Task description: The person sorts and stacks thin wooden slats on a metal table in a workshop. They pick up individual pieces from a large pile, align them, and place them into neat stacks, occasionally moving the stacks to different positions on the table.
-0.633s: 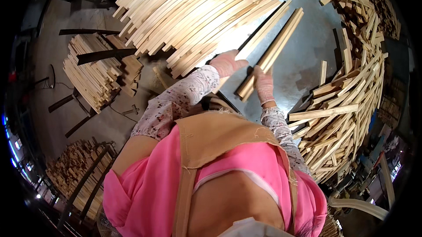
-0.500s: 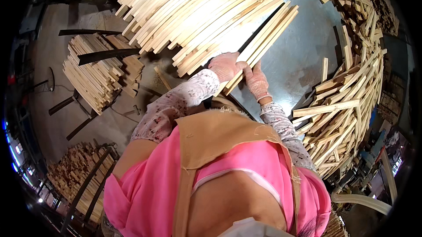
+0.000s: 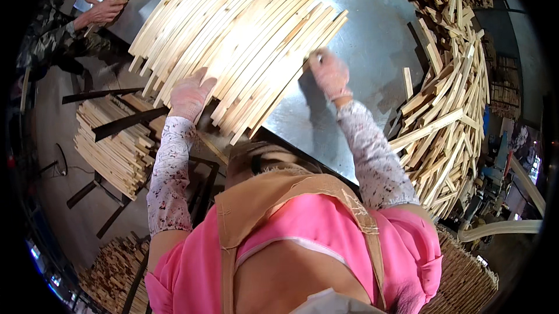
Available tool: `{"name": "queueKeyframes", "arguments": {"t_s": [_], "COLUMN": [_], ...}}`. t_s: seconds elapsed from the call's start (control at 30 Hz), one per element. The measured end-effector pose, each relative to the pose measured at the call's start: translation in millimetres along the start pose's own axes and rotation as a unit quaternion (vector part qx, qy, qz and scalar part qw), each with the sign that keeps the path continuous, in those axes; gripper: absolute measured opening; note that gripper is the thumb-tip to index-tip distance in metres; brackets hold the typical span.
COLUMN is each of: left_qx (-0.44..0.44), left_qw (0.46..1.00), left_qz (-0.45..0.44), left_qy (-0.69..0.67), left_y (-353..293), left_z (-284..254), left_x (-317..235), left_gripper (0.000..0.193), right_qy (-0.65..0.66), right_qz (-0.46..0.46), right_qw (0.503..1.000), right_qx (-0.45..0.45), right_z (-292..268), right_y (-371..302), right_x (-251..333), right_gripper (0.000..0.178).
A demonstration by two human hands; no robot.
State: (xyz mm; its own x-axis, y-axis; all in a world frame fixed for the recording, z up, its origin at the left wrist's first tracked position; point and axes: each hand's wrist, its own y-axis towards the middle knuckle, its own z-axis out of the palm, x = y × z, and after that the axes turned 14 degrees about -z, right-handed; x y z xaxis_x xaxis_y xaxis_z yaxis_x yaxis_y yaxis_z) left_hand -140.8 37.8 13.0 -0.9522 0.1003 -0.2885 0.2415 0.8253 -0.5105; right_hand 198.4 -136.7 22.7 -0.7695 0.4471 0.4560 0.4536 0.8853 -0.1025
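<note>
Gap gone, wood strips [image 3: 241, 40] seemingly one row | left hand [image 3: 191, 97] at near ends, right hand [image 3: 330, 74] alongside | both grips: can't tell

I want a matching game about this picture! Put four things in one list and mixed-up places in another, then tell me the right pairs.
Things
1. Brown cloth apron
2. Wearer's left hand in a pale pink glove
3. Tangled heap of pale wooden sticks
4. Co-worker's bare hands

Places
A. Along the right side of the picture
B. Near the top left corner
C. At the near ends of the row of long pale wooden strips
D. Over the pink shirt

Pairs: 1-D, 2-C, 3-A, 4-B
</note>
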Motion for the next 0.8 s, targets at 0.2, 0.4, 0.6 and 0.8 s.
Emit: {"name": "queueKeyframes", "arguments": {"t_s": [0.2,0.4,0.6,0.8], "left_qx": [-0.142,-0.195,-0.19,-0.201], "left_qw": [0.958,0.948,0.953,0.945], "left_qz": [0.248,0.245,0.238,0.228], "left_qy": [-0.014,0.055,0.008,-0.123], "left_y": [-25,-24,-7,-10], "left_z": [89,100,114,72], "left_x": [-39,-63,-66,-132], "left_gripper": [0.057,0.054,0.04,0.034], "right_qy": [-0.261,-0.292,0.097,0.405], "right_qz": [-0.138,-0.16,-0.09,-0.03], "right_qw": [0.954,0.943,0.991,0.885], "right_qx": [-0.055,-0.027,-0.011,-0.227], "right_z": [-7,-2,-3,36], "right_y": [136,165,121,33], "right_x": [-59,-85,-30,68], "right_gripper": [0.05,0.056,0.08,0.062]}}
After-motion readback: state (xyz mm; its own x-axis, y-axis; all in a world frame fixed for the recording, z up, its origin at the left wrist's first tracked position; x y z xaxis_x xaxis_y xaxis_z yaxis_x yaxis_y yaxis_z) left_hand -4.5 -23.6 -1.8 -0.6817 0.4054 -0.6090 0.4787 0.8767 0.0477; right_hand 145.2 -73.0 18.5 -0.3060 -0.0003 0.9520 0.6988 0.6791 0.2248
